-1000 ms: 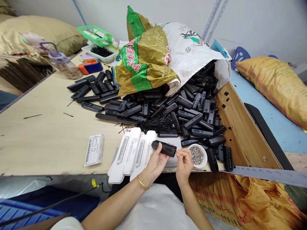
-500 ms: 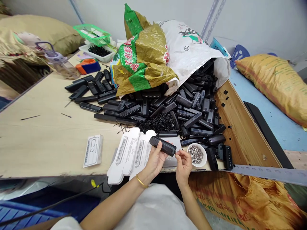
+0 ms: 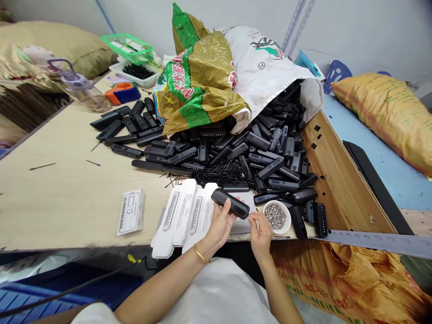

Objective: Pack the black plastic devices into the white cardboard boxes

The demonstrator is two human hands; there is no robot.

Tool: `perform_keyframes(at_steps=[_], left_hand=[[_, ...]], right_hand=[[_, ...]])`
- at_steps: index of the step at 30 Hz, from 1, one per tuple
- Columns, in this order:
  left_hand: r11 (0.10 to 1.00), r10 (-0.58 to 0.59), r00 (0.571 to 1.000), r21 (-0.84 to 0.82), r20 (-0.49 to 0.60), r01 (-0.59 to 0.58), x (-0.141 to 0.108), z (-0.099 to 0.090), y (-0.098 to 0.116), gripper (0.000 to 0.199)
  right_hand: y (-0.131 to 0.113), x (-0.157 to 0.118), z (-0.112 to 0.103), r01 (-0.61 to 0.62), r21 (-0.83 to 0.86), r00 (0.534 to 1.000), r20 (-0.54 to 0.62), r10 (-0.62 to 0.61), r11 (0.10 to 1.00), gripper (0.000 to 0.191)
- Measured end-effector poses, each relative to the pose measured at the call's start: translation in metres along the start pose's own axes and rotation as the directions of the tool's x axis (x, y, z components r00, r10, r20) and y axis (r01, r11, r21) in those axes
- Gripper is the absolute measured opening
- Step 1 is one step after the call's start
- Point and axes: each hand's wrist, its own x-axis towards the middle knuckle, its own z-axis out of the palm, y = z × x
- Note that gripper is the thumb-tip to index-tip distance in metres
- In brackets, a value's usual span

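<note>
My left hand point(image 3: 221, 225) is wrapped round a long black plastic case point(image 3: 231, 204) with a textured top, holding it tilted above the table edge. At the case's right end, my right hand point(image 3: 260, 231) is closed in a pinch; what the fingertips hold is too small to make out. Just right of that hand stands a white bowl point(image 3: 286, 222) of small shiny metal parts point(image 3: 275, 215). Flat white printed cartons point(image 3: 199, 213) lie under and left of my left hand. Behind the hands is a heap of similar black cases point(image 3: 270, 168) with thin black straps point(image 3: 222, 173).
A folded white box point(image 3: 131, 212) stands on the table at left. Green-and-gold point(image 3: 202, 81) and white sacks point(image 3: 263, 67) lie over the heap. A wooden board point(image 3: 347, 189) borders the right side. A bottle point(image 3: 86, 92) and green basket point(image 3: 130, 49) are at the back left.
My right hand has shifted slightly right and down, still pinched at the case's end. The case in my left hand has moved a little to the right.
</note>
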Motion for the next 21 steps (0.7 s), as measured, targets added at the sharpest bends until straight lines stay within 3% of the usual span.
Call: perform_keyframes(at_steps=[4,6,9,12,15,18,21], left_hand=[[0.998,0.040,0.998,0.049,0.057,-0.043,-0.004,0.011,0.007,0.034],[0.992,0.045,0.985,0.107,0.166,-0.064,-0.004,0.014,0.007,0.032],[0.923,-0.031,0.952,0.374,0.306,-0.090,0.007,0.011,-0.007,0.030],[0.847,0.010,0.979,0.519,0.204,-0.117,0.026,0.009,-0.023,0.031],[0.920,0.006,0.998,0.391,0.070,-0.033,0.038,0.012,-0.021,0.035],[0.949,-0.082,0.996,0.307,0.037,0.067,0.040,0.010,-0.010,0.036],[0.941,-0.095,0.995,0.329,0.022,0.082,0.040,0.005,-0.006,0.035]], right_hand=[[0.009,0.001,-0.013,-0.113,-0.021,0.993,0.033,0.114,0.993,0.014],[0.015,0.001,-0.023,-0.200,0.009,0.978,-0.057,0.200,0.980,0.017],[0.025,0.003,-0.037,-0.293,0.069,0.937,-0.180,0.301,0.954,0.025],[0.031,0.005,-0.047,-0.305,0.036,0.932,-0.191,0.307,0.952,0.027],[0.031,0.007,-0.051,-0.306,0.035,0.933,-0.186,0.308,0.951,0.027],[0.028,0.010,-0.051,-0.329,0.032,0.931,-0.155,0.330,0.944,0.026],[0.024,0.012,-0.044,-0.311,0.023,0.946,-0.089,0.312,0.950,0.025]])
